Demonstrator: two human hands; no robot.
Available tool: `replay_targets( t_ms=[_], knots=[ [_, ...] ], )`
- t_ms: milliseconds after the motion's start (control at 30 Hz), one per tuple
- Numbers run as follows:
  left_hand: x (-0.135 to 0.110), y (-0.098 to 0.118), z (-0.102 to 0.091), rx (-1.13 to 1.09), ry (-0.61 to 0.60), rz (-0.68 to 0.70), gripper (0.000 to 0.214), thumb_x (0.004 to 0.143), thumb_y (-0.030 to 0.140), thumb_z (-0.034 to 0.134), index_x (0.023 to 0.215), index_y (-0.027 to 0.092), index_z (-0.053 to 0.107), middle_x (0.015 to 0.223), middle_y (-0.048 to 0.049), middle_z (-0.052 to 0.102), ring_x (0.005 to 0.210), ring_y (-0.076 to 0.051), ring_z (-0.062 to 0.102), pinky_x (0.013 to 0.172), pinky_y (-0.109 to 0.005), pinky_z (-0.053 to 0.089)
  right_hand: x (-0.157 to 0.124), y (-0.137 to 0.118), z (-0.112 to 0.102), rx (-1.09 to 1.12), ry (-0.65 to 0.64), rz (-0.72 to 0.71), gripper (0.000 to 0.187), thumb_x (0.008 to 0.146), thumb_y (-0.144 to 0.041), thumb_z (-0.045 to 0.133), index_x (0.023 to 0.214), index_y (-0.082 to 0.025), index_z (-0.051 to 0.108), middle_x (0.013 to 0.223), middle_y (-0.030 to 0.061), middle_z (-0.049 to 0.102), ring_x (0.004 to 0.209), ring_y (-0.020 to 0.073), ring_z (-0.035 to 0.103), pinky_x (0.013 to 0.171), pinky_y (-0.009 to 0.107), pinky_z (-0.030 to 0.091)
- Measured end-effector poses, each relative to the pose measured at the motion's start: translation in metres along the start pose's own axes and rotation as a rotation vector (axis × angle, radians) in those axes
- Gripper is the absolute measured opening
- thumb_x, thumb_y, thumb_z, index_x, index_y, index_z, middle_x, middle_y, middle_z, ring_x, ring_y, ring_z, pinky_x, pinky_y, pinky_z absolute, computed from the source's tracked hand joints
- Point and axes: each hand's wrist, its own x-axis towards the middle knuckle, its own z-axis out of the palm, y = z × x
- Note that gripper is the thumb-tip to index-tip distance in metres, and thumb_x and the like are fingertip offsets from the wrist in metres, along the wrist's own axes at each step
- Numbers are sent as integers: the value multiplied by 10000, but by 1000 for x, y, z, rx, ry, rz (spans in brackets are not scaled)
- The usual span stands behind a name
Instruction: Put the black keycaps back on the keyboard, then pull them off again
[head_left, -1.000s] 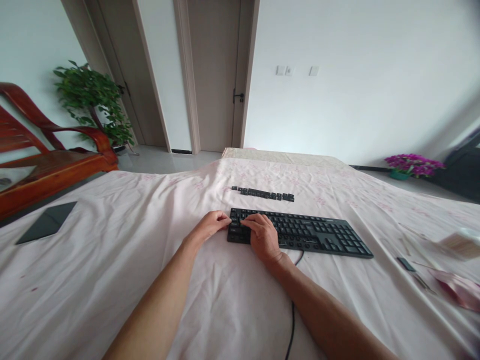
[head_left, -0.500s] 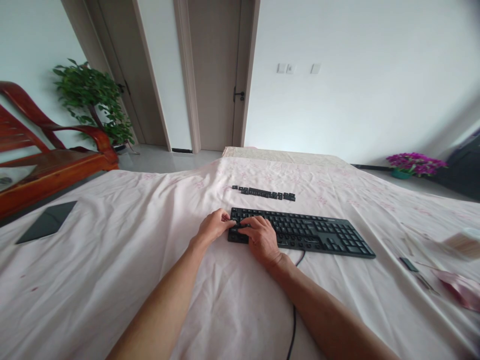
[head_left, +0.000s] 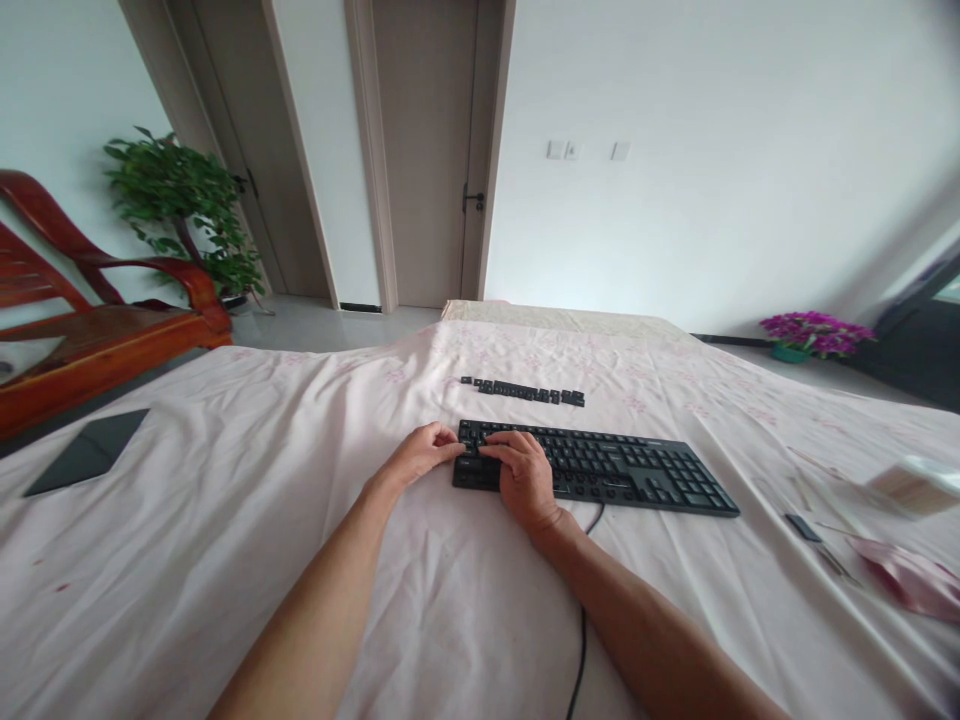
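Observation:
A black keyboard (head_left: 637, 465) lies on the pale floral cloth in front of me, its cable running toward me. My left hand (head_left: 427, 450) is at its left end, with thumb and index finger pinched at the edge by the leftmost keys. Over the left-hand keys, my right hand (head_left: 525, 475) has its thumb and index finger close together; whatever lies between them is too small to make out. Along the keyboard's near side, bare round key mounts show where caps are off. Behind it, several loose black keycaps (head_left: 517, 390) lie in a row.
A dark flat tablet-like slab (head_left: 88, 452) lies at the left. On the right are a clear tub of thin sticks (head_left: 916, 485), a small dark block (head_left: 803, 528), thin tools and a pink cloth (head_left: 904, 575). A wooden chair (head_left: 112, 330) stands beyond the left edge.
The view has shifted slightly. My right thumb and index finger have drawn closer together over the left keys. My left hand stays at the keyboard's left end; the loose keycaps lie as before.

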Motion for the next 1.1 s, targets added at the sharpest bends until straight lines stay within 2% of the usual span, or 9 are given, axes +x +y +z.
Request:
replay_targets(
  t_ms=[67, 167, 267, 367, 533, 733, 900, 1100],
  knots=[
    [0, -1, -1, -43, 26, -18, 426, 720, 529, 632, 881, 135, 606, 774, -37, 654, 699, -148, 613, 636, -248, 461, 0, 1, 0, 33, 24, 2, 456, 793, -4, 414, 986, -267, 733, 1058, 21, 663, 990, 181, 539, 906, 323, 408],
    [0, -5, -3, -95, 180, -34, 438, 750, 552, 584, 888, 136, 590, 782, -54, 656, 693, -159, 639, 567, -236, 471, 3, 4, 0, 66, 58, 19, 469, 783, -1, 406, 1010, -263, 722, 1052, 20, 664, 988, 177, 549, 908, 319, 423],
    [0, -9, -3, -112, 318, 28, 420, 759, 553, 563, 872, 149, 584, 777, -47, 654, 673, -162, 649, 536, -241, 498, 10, 11, 0, 79, 103, 74, 439, 801, -26, 406, 1016, -253, 714, 1026, 28, 669, 962, 173, 572, 899, 315, 443],
    [1, -12, -2, -120, 376, 61, 387, 783, 531, 536, 879, 160, 586, 782, -40, 652, 668, -158, 656, 527, -240, 513, 19, 24, -2, 64, 129, 143, 391, 812, -71, 430, 1028, -243, 707, 1031, 41, 669, 977, 180, 588, 909, 324, 452],
    [4, -12, 1, -94, 360, 29, 281, 785, 420, 549, 891, 165, 601, 785, -41, 660, 660, -154, 661, 523, -229, 511, 34, 44, -5, -12, 47, 217, 310, 829, -156, 486, 1024, -237, 713, 1024, 42, 686, 970, 195, 614, 886, 330, 465],
    [3, -13, 3, -74, 346, 32, 189, 785, 315, 535, 881, 173, 613, 809, -36, 674, 656, -133, 657, 535, -207, 494, 66, 52, 1, -208, -73, 213, 268, 863, -222, 504, 1008, -257, 727, 1007, 30, 694, 940, 195, 613, 850, 314, 451],
    [2, -13, 3, -25, 325, 58, 180, 787, 296, 522, 882, 180, 621, 798, -34, 679, 651, -135, 655, 548, -213, 491, 96, 57, 11, -496, -189, 209, 292, 903, -238, 481, 1095, -294, 694, 1075, 29, 661, 994, 186, 557, 837, 282, 409],
    [2, -9, 3, -24, 320, 18, 180, 779, 298, 530, 883, 187, 626, 804, -34, 693, 661, -141, 660, 544, -209, 476, 126, 58, 26, -602, -256, 136, 281, 927, -224, 456, 1037, -285, 707, 1101, 74, 606, 1048, 205, 473, 855, 311, 351]
  ],
)
